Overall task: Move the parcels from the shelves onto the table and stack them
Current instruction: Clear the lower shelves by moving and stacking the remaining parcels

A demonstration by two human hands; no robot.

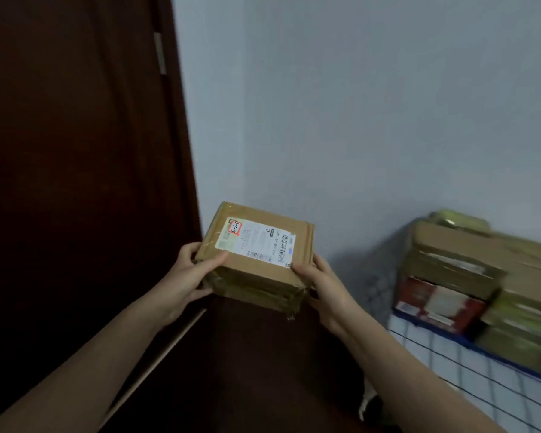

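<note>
Right of the dark door (75, 182), stacked parcels (469, 276) sit on a checked worktop (434, 354), and the labelled parcel (256, 251) is held in mid-air, its long axis spanning both grips, left hand (188, 276) and right hand (322, 282) curled round opposite ends, the right nearer the stack.

This is looking like a parcel storeroom. Taped cardboard parcels (469, 264) are sitting stacked at four o'clock; a dark wooden door (75, 151) is standing at nine.
</note>
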